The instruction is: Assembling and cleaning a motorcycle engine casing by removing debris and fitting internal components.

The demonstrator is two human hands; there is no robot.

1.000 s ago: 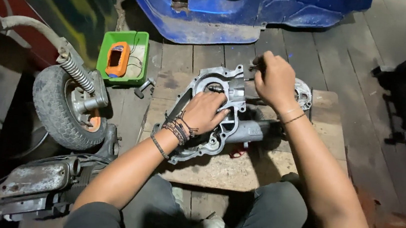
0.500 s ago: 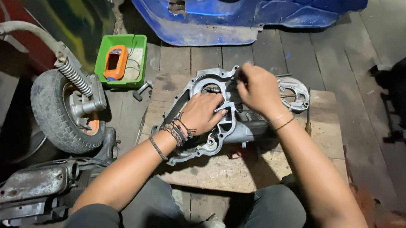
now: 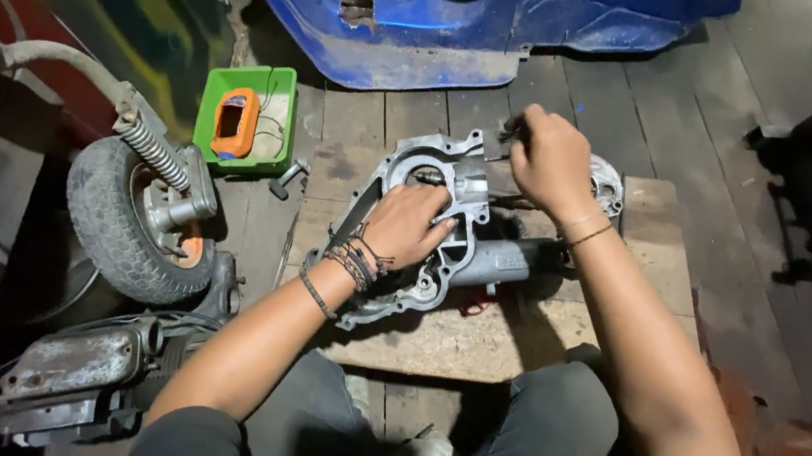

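- The grey cast-metal engine casing lies flat on the pale wooden board worktop right in front of my knees, open face up.
- My left hand is spread flat on the casing, palm down and fingers loose, gripping nothing; I judge it is there to pin the casing against the board.
- My right hand is clenched over the casing's far edge around something small and dark; I cannot tell what it is.
- The casing's dull grey tube-like arm runs right, under my right forearm.
- A round grey metal cover plate lies just behind my right wrist on the board.
- Compared with a second ago, my right hand has drawn in and closed tighter above the casing's top edge; my left hand has stayed put.
- Left of the board: a green plastic tray holding an orange device, and a small black-tyred wheel with a coil spring.
- A blue scooter body panel lies beyond on the plank floor.
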